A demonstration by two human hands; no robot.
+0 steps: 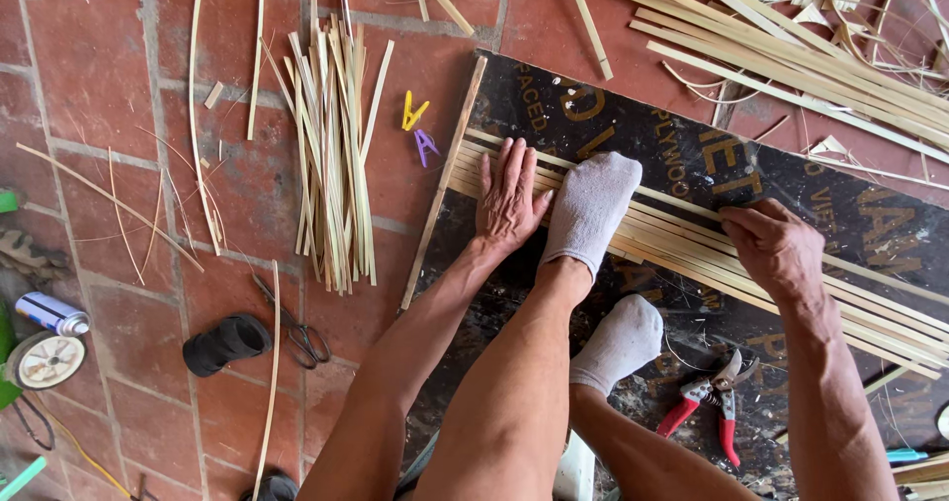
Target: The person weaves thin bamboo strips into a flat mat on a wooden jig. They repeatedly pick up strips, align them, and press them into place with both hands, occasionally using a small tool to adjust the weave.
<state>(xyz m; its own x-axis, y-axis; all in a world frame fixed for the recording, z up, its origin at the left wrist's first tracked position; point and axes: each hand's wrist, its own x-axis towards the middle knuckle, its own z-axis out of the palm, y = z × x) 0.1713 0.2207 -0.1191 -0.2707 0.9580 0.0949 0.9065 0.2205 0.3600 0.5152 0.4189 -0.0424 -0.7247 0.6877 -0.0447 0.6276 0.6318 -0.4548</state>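
The left hand (510, 200) is lying flat, fingers spread open, pressing on the near ends of the bamboo strips (692, 239) laid side by side across the dark board (633, 125). A socked foot (590, 208) is pinning them beside it. The right hand (774, 247) is curling its fingers onto the strips farther along.

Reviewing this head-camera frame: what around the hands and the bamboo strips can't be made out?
- Head view: the strips under the socked foot and the left hand are covered, so their lay there is hidden.
- What the right hand fingertips pinch is hidden by the hand itself.
- The strips' far ends run off the right edge.
- The pruning shears blades are too small to tell open or shut.
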